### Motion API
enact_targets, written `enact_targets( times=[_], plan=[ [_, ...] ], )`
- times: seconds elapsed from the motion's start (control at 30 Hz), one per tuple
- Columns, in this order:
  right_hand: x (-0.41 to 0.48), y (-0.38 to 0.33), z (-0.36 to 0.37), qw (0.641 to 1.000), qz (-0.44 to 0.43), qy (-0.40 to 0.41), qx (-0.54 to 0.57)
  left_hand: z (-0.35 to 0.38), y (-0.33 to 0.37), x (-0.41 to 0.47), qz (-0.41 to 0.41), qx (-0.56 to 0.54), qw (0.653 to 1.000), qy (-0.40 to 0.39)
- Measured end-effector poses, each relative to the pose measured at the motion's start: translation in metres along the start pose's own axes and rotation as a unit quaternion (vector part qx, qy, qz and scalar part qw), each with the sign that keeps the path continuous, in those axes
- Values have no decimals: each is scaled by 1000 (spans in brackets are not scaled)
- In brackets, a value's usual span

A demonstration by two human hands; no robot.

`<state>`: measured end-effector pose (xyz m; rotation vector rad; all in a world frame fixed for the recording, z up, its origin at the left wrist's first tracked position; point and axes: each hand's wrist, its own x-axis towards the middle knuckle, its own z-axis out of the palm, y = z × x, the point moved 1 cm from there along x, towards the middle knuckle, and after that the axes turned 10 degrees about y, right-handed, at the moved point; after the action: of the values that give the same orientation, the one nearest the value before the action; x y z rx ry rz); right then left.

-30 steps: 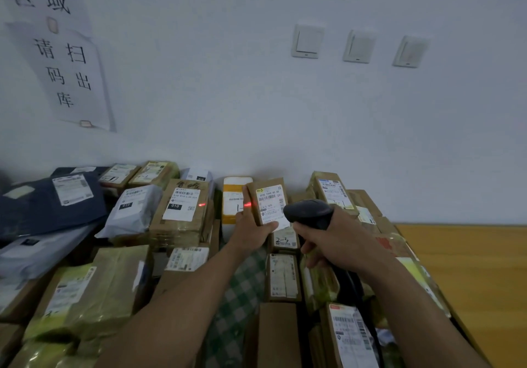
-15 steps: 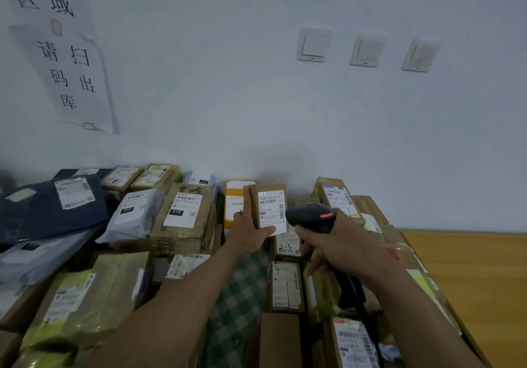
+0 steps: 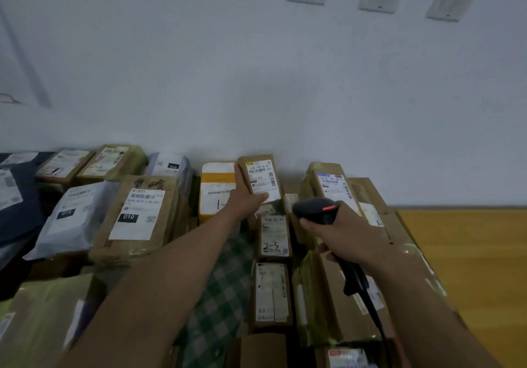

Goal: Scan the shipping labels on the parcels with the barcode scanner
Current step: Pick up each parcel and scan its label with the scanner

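**Small parcel held upright, scanner just beside it**

The left grip (image 3: 245, 200), a bare hand, clasps a small brown cardboard parcel with a white shipping label (image 3: 261, 178). The thumb lies across the label's lower edge and the fingers reach up the parcel's left side. The parcel stands upright at the back of the pile, against the pale wall (image 3: 256, 82), with its label facing the camera.

The right grip (image 3: 343, 232) is wrapped round the handle of a black handheld barcode scanner (image 3: 315, 210). A red strip glows on the scanner's head, which sits low and to the right of the held parcel, near it but not touching. Its dark cable (image 3: 370, 305) trails down toward the camera.

Just left of the held parcel stands a yellow-and-white box (image 3: 216, 190). Further left lies a brown parcel labelled "010" (image 3: 137, 213). Below the left forearm lies a green checked cloth (image 3: 225, 285). A bare wooden surface (image 3: 470, 253) shows at the right.
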<state>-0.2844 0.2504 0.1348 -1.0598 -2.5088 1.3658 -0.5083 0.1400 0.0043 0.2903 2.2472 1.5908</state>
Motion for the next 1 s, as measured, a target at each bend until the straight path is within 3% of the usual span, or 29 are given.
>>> enact_targets(
  times=[0.17,0.37,0.77,1.0],
  plan=[
    [23,19,11,999,26,-42,3,40,-22,30,-13,81,996,-21],
    [46,53,23,998,56,-34,-25,68,-58,51,-45,115,991,-43],
    [48,57,27,997,60,-13,-34,84,-82,49,-132,46,989,-53],
    [44,53,25,998,49,-17,-23,81,-81,37,-93,33,995,-21]
  ],
)
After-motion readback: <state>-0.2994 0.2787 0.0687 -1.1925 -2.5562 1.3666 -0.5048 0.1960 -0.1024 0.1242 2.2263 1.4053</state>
